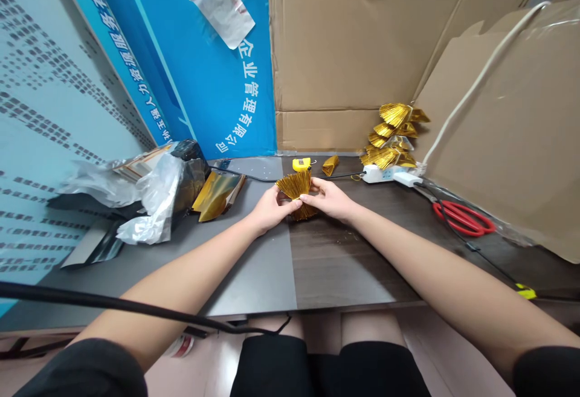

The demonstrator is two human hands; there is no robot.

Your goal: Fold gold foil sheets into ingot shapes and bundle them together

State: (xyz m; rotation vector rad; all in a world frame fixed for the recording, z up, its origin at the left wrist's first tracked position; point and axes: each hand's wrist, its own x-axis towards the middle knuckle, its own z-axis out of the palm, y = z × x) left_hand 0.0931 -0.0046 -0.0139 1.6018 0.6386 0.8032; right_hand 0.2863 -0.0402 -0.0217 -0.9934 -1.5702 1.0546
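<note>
Wood-grain desk [335, 276], dark on the right, grey on the left. Near its middle, the left hand [270, 208] and right hand [334, 199] pinch a pleated gold fan [294, 185] at its narrow waist, thumbs on the near side, fingers partly hidden behind. A light, level pinch should hold the pleats even without creasing them. Just beyond lie a yellow object [301, 164] and a small folded gold piece [330, 165]. Farther right, more gold fans [392, 119] stand stacked beside a white power strip [379, 173], before tall cardboard [344, 40].
</note>
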